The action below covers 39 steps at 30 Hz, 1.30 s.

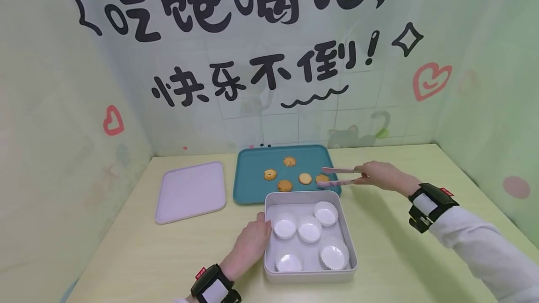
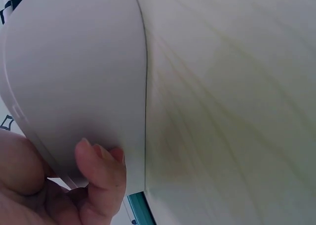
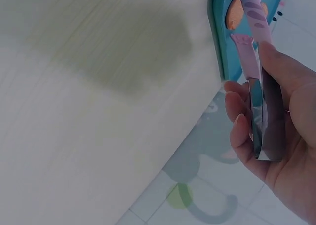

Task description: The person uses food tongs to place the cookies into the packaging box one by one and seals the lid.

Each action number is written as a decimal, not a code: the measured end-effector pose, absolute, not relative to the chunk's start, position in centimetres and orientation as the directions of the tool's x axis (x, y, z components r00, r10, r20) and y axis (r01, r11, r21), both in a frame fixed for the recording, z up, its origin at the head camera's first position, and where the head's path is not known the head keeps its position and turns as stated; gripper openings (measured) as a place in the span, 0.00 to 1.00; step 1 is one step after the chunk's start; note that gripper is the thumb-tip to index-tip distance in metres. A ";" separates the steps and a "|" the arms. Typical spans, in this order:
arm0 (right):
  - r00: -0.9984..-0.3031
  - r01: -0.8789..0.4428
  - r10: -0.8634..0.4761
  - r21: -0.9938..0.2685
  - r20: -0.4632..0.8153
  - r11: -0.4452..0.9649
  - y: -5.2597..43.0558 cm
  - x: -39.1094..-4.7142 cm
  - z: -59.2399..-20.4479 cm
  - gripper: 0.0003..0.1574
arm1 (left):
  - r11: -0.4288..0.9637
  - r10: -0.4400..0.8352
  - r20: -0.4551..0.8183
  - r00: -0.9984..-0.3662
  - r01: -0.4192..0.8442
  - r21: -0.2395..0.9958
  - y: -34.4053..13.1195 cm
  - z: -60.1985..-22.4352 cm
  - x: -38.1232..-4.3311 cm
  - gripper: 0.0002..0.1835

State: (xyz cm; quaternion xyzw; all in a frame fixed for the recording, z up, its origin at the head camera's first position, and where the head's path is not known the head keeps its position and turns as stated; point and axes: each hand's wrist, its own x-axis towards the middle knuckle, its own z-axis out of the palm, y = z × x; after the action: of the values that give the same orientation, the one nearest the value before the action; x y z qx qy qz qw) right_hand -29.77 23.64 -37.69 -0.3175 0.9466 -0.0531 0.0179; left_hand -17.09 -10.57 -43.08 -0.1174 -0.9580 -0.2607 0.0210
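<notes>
1. Left hand (image 1: 251, 240): reaches forward, fingers (image 2: 101, 180) curled.
2. Right hand (image 1: 384, 175): farther forward than the left, fingers (image 3: 239, 131) bent in a grip, thumb (image 3: 281, 71) opposite them.
3. Right arm (image 1: 484, 242): stretched in from the lower right, white-sleeved.

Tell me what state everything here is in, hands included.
cookies: five, lying apart on the blue tray
blue tray: flat on the table
lilac tray: flat on the table
box: open, no lid on
cups: five, empty, open side up in the box
tongs: open, tips either side of one cookie
left hand: gripping the box's wall
right hand: holding the tongs
</notes>
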 end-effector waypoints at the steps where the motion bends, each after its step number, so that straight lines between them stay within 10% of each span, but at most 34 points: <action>1: -0.793 -0.606 -0.609 -0.105 -0.003 0.789 23.6 -29.8 -37.7 0.09 | 0.838 0.214 0.101 -0.972 0.236 0.492 -10.6 -43.1 -17.1 0.12; 14: -0.771 -0.630 -0.634 -0.081 -0.052 0.773 22.9 -30.2 -36.6 0.10 | 0.839 0.202 0.093 -0.975 0.221 0.497 -10.5 -43.1 -17.2 0.13; 28: -0.662 -0.737 -0.749 -0.144 -0.043 0.660 22.8 -29.8 -36.6 0.34 | 0.835 0.193 0.081 -0.978 0.208 0.509 -10.5 -43.2 -17.2 0.15; 34: -0.723 -0.681 -0.690 -0.169 0.004 0.713 22.9 -29.8 -36.6 0.06 | 0.830 0.187 0.070 -0.980 0.196 0.522 -10.8 -43.3 -17.2 0.16; 39: -0.740 -0.667 -0.671 -0.169 0.040 0.726 22.5 -28.9 -35.3 0.07 | 0.823 0.197 0.081 -0.977 0.209 0.527 -10.8 -43.1 -17.1 0.15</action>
State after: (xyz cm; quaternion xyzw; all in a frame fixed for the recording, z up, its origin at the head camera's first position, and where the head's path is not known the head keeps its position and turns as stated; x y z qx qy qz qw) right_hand -28.93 22.49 -35.26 -0.3602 0.9288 -0.0861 0.0121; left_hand -17.15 -10.78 -43.13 -0.1064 -0.9548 -0.2774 0.0113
